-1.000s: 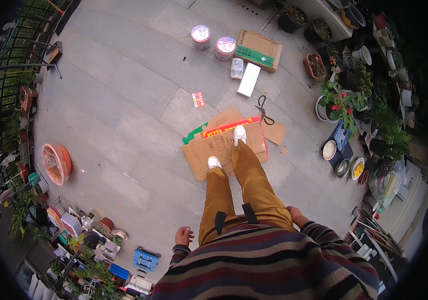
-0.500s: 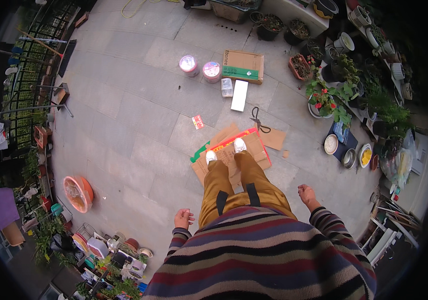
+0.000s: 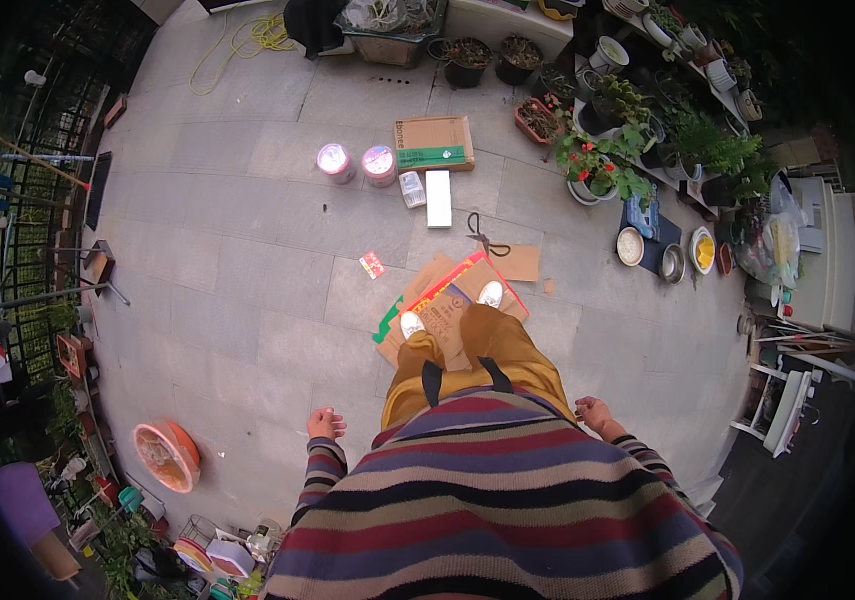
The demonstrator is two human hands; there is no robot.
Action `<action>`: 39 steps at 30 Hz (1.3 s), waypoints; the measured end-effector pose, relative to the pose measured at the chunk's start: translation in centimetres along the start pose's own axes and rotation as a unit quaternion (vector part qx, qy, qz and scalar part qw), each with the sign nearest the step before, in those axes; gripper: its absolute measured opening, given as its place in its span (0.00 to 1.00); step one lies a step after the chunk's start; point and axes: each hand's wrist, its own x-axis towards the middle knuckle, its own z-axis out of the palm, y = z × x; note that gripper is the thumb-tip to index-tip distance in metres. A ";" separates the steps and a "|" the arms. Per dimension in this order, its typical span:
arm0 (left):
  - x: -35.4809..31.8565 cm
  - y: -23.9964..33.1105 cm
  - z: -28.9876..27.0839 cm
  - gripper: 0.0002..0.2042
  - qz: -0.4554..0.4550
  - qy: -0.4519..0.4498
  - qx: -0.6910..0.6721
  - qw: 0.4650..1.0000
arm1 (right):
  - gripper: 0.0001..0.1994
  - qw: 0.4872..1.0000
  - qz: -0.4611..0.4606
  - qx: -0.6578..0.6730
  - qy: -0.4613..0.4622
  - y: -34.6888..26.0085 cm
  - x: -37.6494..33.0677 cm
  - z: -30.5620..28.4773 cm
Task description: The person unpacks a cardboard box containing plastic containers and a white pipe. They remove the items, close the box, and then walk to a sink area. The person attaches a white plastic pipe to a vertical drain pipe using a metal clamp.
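I stand on a flattened cardboard box (image 3: 448, 310) with red and green edges, lying on grey paving. My white shoes rest on it, below mustard trousers and a striped sweater. My left hand (image 3: 326, 423) hangs at my side with fingers loosely curled and holds nothing. My right hand (image 3: 593, 412) hangs at the other side, also holding nothing. Black scissors (image 3: 482, 236) lie just beyond the cardboard, beside a small cardboard scrap (image 3: 520, 264).
Farther ahead sit two pink-topped round tubs (image 3: 358, 163), a closed cardboard box (image 3: 435, 144), a white flat pack (image 3: 439, 198) and a small red packet (image 3: 372, 264). Potted plants (image 3: 598, 165) and bowls (image 3: 663, 250) line the right side. An orange basin (image 3: 165, 456) is at left.
The view has shifted so the cardboard and my feet sit lower and more central. My hands have swung slightly at my sides. Nothing was picked up or put down.
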 end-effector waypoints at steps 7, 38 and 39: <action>-1.4 1.8 -2.1 0.11 -0.025 -0.022 0.022 0.999 | 0.14 0.995 0.053 0.071 -0.036 -0.4 -2.0 -0.7; 3.6 21.9 13.9 0.14 0.194 -0.171 0.217 0.941 | 0.16 0.940 0.042 0.340 0.008 13.8 -9.5 18.5; 3.4 21.5 13.6 0.14 0.186 -0.174 0.198 0.947 | 0.17 0.948 0.017 0.317 -0.008 14.3 -9.4 19.1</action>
